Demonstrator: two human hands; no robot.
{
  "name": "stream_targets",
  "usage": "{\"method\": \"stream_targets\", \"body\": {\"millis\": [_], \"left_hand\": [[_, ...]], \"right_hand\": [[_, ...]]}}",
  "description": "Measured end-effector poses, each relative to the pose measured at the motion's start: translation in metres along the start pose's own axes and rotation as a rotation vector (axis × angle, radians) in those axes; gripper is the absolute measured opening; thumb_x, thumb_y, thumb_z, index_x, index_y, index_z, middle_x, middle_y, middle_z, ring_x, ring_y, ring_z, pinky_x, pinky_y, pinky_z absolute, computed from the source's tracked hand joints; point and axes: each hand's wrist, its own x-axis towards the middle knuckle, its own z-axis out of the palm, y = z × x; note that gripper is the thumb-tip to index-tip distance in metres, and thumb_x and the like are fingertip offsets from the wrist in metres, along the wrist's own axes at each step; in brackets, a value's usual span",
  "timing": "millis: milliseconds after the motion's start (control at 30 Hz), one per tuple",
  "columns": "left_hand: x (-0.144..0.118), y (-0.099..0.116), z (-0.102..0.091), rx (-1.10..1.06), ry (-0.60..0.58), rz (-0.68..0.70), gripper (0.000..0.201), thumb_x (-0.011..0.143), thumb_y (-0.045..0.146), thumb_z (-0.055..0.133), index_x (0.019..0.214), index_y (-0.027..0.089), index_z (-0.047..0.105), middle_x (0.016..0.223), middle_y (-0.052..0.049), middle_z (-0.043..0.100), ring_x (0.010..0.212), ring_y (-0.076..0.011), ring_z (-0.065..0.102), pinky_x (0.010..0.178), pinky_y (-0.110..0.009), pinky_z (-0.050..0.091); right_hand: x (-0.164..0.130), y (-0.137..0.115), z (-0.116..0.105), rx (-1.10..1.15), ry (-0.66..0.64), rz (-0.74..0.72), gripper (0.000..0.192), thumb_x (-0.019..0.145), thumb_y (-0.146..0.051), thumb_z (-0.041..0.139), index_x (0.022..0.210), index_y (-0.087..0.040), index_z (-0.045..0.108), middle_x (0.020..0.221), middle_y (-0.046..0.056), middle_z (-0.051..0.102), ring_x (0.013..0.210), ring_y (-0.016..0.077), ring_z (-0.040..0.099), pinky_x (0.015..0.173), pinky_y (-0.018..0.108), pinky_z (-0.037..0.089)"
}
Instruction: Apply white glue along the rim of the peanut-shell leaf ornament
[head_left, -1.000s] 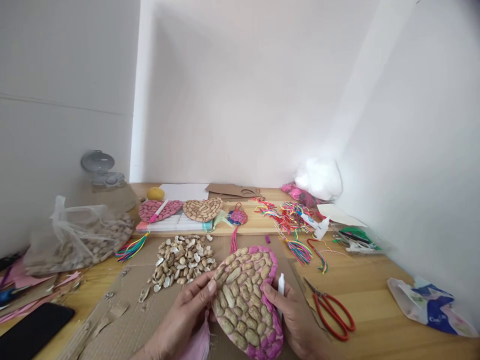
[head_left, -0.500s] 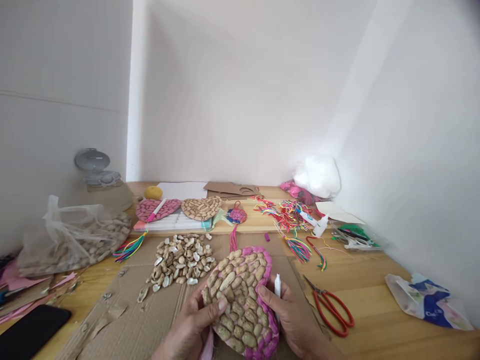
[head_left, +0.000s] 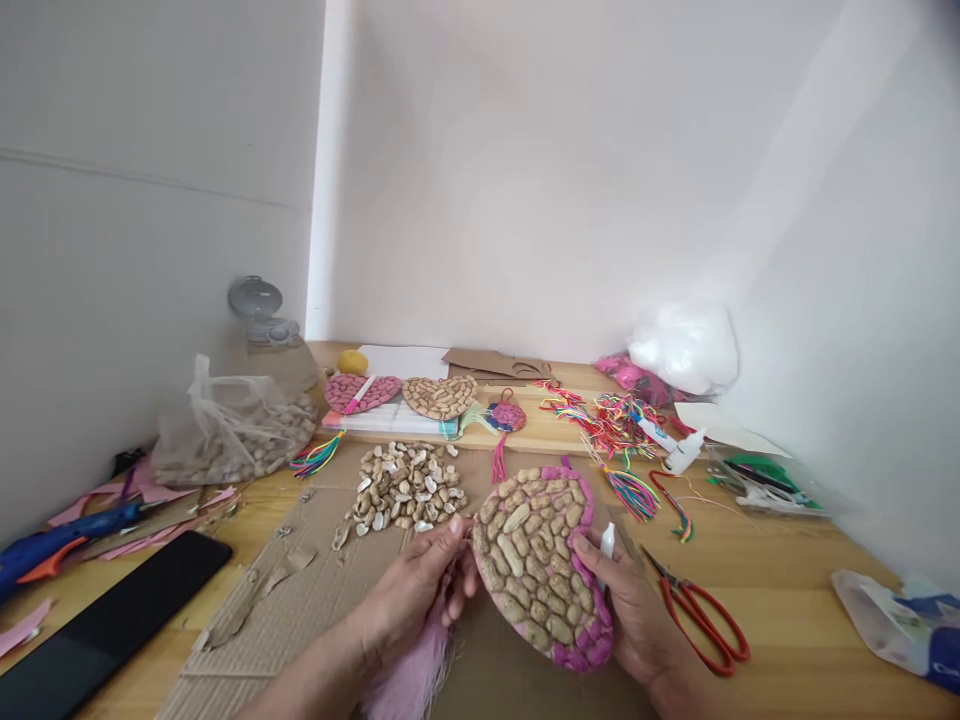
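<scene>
My right hand (head_left: 628,600) grips the pink-edged side of a heart-shaped plaque covered in peanut shells (head_left: 536,560), thumb on the front. A white marker (head_left: 607,542) is tucked in the same hand, its tip pointing up. The shells along the right edge are painted pink; the others are natural tan. At the plaque's left point, my left hand (head_left: 420,580) is closed, thumb and fingers pinching the cord of a pale pink tassel (head_left: 412,675) that hangs below the hand. Beyond the plaque, a heap of split peanut shells (head_left: 405,487) lies on the cardboard sheet (head_left: 277,610).
Red-handled scissors (head_left: 705,620) lie on the right. At left are a phone (head_left: 112,625), a blue glue gun (head_left: 67,545) and a bag of peanuts (head_left: 232,440). Behind stand two peanut hearts (head_left: 439,397), colourful threads (head_left: 622,420) and a glue bottle (head_left: 684,452).
My left hand has slid off the plaque's face to the tassel cord at its left point. The plaque has shifted right in view, and the camera has turned left.
</scene>
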Motion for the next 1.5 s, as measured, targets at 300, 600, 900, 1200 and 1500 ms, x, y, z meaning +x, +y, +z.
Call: {"method": "stream_targets", "body": {"millis": [300,600,900,1200,1500], "left_hand": [[-0.049,0.02,-0.01,0.252,-0.137,-0.157,0.056,0.088,0.057,0.061,0.13,0.02,0.057,0.053,0.01,0.031,0.044,-0.0079,0.022,0.043,-0.022,0.018],[-0.137,0.041,-0.052,0.6,0.005,-0.212,0.046,0.084,0.057,0.065,0.12,0.029,0.068,0.062,0.005,0.04,0.057,-0.0116,0.03,0.055,-0.024,0.027],[-0.104,0.065,0.005,0.405,0.049,0.211,0.054,0.093,0.037,0.061,0.144,0.029,0.049,0.132,-0.01,0.062,0.127,-0.0251,0.054,0.11,-0.039,0.037],[-0.079,0.037,0.045,0.506,-0.111,0.179,0.056,0.098,0.043,0.049,0.148,0.02,0.043,0.075,0.0,0.055,0.068,-0.0146,0.049,0.069,-0.027,0.042],[-0.119,0.026,-0.021,0.668,0.06,0.055,0.052,0.098,0.053,0.042,0.14,0.023,0.05,0.069,0.003,0.054,0.072,-0.0165,0.054,0.079,-0.029,0.041]], "right_hand": [[-0.005,-0.022,-0.007,0.026,-0.039,-0.036,0.061,0.076,-0.04,0.079,0.132,-0.023,0.061,0.117,0.01,0.074,0.116,0.0318,0.067,0.105,0.05,0.049],[-0.018,-0.03,-0.014,-0.002,-0.062,-0.13,0.075,0.075,-0.04,0.079,0.144,-0.028,0.051,0.113,0.01,0.075,0.109,0.0335,0.07,0.103,0.053,0.049],[-0.033,-0.039,0.009,-0.016,-0.131,-0.124,0.06,0.079,-0.035,0.077,0.135,-0.027,0.058,0.118,0.01,0.074,0.114,0.0311,0.068,0.104,0.051,0.049],[-0.05,-0.059,0.014,-0.025,-0.075,-0.043,0.06,0.074,-0.048,0.076,0.128,-0.024,0.065,0.115,0.014,0.074,0.112,0.0364,0.068,0.097,0.055,0.053],[-0.054,-0.082,0.001,0.013,0.04,-0.206,0.065,0.077,-0.043,0.076,0.137,-0.026,0.058,0.119,0.014,0.072,0.109,0.0363,0.069,0.097,0.055,0.055]]}}
